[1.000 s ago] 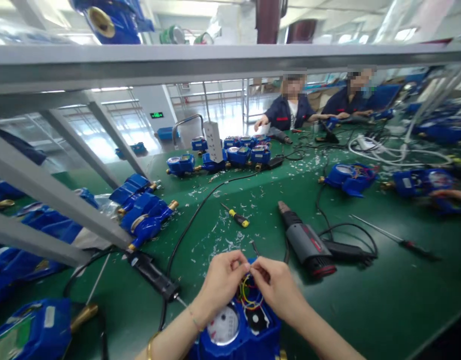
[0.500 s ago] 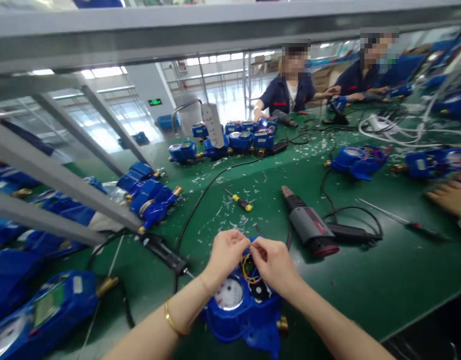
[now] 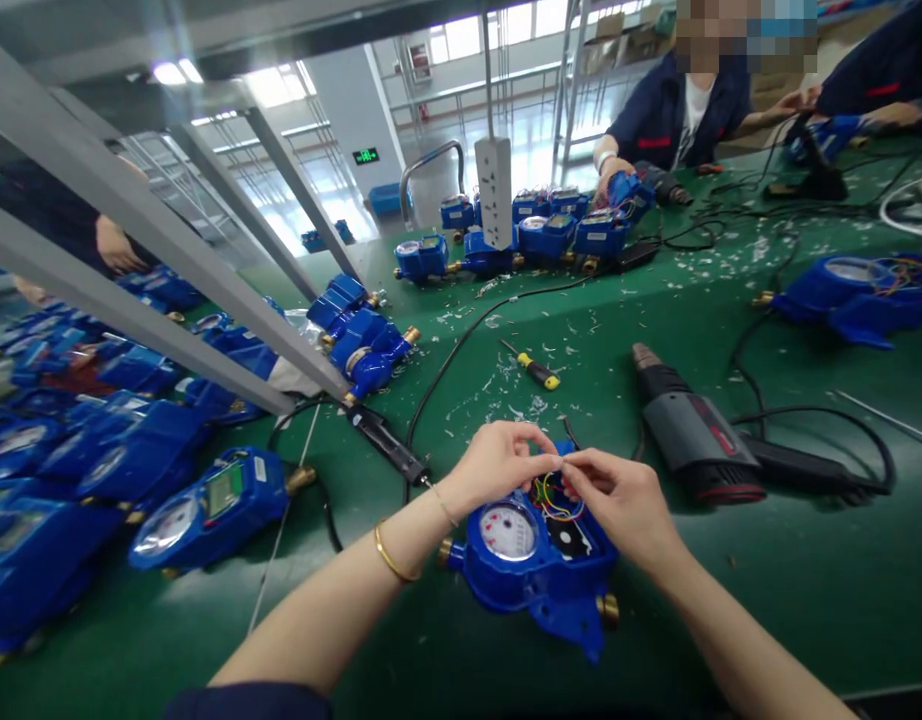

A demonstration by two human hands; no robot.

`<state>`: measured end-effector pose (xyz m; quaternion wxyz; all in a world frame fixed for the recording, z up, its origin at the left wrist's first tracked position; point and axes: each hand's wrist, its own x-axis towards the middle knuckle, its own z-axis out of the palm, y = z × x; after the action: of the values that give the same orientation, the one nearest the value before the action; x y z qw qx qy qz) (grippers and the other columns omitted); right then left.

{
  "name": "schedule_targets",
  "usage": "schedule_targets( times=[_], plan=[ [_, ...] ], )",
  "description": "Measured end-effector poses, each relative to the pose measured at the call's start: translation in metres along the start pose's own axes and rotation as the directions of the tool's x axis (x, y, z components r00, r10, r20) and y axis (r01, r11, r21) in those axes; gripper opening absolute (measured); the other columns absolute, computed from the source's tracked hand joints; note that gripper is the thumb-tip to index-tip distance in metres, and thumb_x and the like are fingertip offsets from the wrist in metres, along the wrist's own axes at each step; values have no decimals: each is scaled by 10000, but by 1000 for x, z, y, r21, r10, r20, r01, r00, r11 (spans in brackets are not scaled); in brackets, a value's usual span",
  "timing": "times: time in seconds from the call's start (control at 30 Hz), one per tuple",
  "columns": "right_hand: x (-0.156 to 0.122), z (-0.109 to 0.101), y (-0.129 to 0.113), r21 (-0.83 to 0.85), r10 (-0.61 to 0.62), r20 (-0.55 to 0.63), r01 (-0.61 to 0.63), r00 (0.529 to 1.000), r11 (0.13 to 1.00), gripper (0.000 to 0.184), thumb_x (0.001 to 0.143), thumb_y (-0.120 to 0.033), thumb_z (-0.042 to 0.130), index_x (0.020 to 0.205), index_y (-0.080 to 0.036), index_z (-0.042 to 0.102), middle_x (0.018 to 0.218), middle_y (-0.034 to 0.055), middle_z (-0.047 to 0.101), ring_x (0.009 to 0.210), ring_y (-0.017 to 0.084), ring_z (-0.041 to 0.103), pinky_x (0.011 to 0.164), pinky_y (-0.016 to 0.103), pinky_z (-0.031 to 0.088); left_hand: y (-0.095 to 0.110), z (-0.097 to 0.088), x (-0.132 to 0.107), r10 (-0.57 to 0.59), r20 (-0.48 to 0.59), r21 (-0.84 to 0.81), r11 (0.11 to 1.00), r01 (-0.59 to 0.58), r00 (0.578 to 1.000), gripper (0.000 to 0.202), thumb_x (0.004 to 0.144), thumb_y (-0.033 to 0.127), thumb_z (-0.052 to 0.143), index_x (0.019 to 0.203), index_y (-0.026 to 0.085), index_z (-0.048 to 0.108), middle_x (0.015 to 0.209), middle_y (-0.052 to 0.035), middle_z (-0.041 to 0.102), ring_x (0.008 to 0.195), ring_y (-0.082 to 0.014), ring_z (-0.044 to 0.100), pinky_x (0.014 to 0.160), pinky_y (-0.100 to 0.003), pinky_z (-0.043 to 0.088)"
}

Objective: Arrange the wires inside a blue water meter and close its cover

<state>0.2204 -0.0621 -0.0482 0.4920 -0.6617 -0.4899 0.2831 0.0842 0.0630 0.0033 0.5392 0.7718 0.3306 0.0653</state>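
An open blue water meter [image 3: 532, 565] with a white dial and brass fittings lies on the green table [image 3: 791, 590] in front of me. Coloured wires [image 3: 552, 497] curl out of its open top. My left hand [image 3: 498, 465] and my right hand [image 3: 622, 500] meet just above the meter. Both pinch the thin wires between thumb and forefinger, fingertips almost touching.
A grey heat gun [image 3: 690, 430] with a black cord lies to the right, a yellow-handled screwdriver [image 3: 534, 368] behind the meter, a soldering iron [image 3: 386, 440] to the left. Several blue meters [image 3: 206, 505] are piled left and at the back. Grey frame struts [image 3: 168, 290] cross the left. Co-workers sit at the far side.
The view has tilted down and shifted left, so the meter sits higher and fuller in frame. Both hands stay pinched on the wires over the meter.
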Motion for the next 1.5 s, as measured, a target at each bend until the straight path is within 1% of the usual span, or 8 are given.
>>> schedule_targets(
  times=[0.27, 0.6, 0.83, 1.07, 1.2, 1.3, 1.4, 1.5],
  plan=[
    [7, -4, -15, -56, -24, 2, 24, 1000, 998, 242, 850, -349, 549, 712, -182, 657, 628, 8, 612, 556, 128, 552, 576, 252, 420, 8, 11, 6, 135, -147, 59, 990, -128, 980, 88, 685, 111, 635, 630, 176, 656, 606, 42, 554, 624, -120, 461, 610, -243, 319],
    [19, 9, -17, 151, 157, 21, -158, 987, 976, 351, 803, -502, 534, 687, -176, 597, 570, 17, 596, 511, 141, 569, 507, 243, 442, -8, 24, 13, -105, -244, -375, 927, 6, 964, 119, 650, 260, 627, 611, 152, 600, 576, 15, 583, 542, -101, 498, 567, -232, 385],
    [21, 8, -17, 199, 188, 42, -192, 981, 961, 387, 786, -544, 576, 707, -166, 610, 569, 20, 594, 508, 142, 567, 507, 249, 454, -8, 18, 13, -131, -191, -420, 906, 39, 973, 225, 639, 359, 700, 636, 140, 651, 604, -4, 627, 574, -112, 533, 598, -245, 414],
    [16, 4, -5, 139, 177, 38, -180, 984, 974, 353, 816, -513, 585, 794, -166, 646, 660, 33, 639, 587, 158, 598, 576, 270, 475, -9, -6, 2, -77, -115, -168, 984, 56, 990, 111, 701, 254, 738, 722, 146, 731, 658, -7, 675, 630, -140, 568, 625, -257, 417],
    [17, 3, -2, 86, 168, 52, -172, 984, 981, 338, 834, -498, 571, 808, -171, 655, 680, 37, 655, 619, 167, 607, 594, 276, 467, -1, -4, -11, 97, -278, 116, 991, -67, 956, 148, 740, 250, 768, 848, 183, 691, 769, 17, 652, 719, -141, 560, 672, -254, 418],
    [17, 3, -4, 49, 158, 59, -161, 986, 986, 327, 841, -483, 553, 812, -174, 654, 726, 42, 674, 655, 171, 621, 618, 280, 470, 7, 5, -18, 281, -237, 506, 853, -129, 930, 146, 785, 293, 765, 797, 186, 665, 851, -19, 654, 864, -188, 596, 756, -286, 444],
    [17, 4, -8, 19, 143, 61, -144, 988, 989, 306, 838, -464, 541, 786, -179, 640, 724, 39, 669, 649, 166, 614, 615, 280, 469, 10, 13, -21, 242, -94, 740, 666, -95, 966, 105, 858, 274, 684, 836, 171, 684, 891, -72, 675, 901, -245, 623, 733, -323, 468],
    [17, 5, -13, -6, 124, 72, -124, 990, 992, 284, 820, -450, 543, 759, -184, 622, 666, 24, 637, 605, 155, 587, 582, 273, 461, 9, 16, -22, 211, -55, 786, 611, -88, 976, 161, 924, 185, 559, 834, 154, 689, 875, -89, 695, 854, -243, 656, 693, -324, 472]
  ],
)
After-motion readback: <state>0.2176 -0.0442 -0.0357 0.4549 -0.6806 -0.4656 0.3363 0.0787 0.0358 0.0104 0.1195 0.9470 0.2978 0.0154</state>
